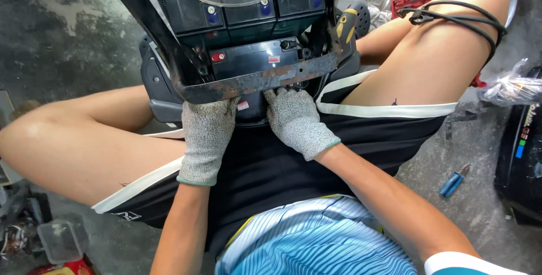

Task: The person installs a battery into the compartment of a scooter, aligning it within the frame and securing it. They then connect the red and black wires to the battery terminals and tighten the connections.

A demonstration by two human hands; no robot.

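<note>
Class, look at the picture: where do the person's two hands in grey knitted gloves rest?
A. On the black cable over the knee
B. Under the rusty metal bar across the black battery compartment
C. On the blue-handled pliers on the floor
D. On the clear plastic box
B: the left hand and right hand both reach up under the rusty metal bar; the blue-handled pliers lie apart on the floor.

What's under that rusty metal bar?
Under the rusty metal bar, both grey-gloved hands, left and right, reach beneath black batteries; their fingertips are hidden.
</note>
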